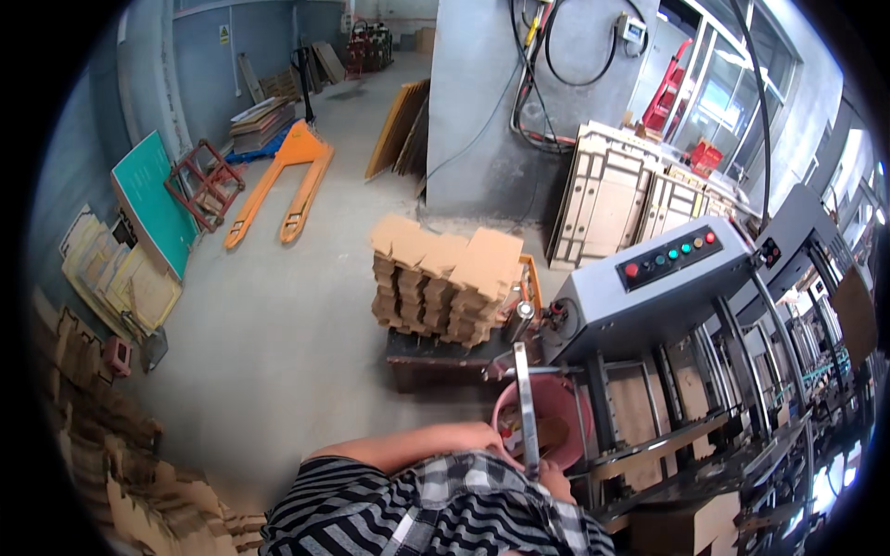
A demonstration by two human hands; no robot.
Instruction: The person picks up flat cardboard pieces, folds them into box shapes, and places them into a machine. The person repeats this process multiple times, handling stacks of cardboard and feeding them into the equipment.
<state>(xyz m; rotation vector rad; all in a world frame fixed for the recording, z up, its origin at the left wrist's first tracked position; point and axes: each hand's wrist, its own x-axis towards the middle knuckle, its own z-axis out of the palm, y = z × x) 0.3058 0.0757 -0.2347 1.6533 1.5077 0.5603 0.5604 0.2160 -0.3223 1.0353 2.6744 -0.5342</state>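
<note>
My left hand (489,438) is low in front of my body, at the near left side of a pink bucket (581,408). Its fingers are mostly out of sight, so I cannot tell what they hold. Beside the lower end of a flat metal bar (526,394) is my right hand (554,481), close to the bucket's near rim; its fingers are hidden too. The bar crosses over the bucket, which has cardboard scraps inside. Past the bucket, stacked die-cut cardboard pieces (445,264) sit on a dark low stand (431,366).
On my right a grey machine (663,287) with coloured buttons stands above metal rails. An orange pallet jack (301,148) is far left, by a red metal frame (209,181) and a green board (153,199). More cardboard (158,500) is piled near left. Die boards (603,185) lean against the wall.
</note>
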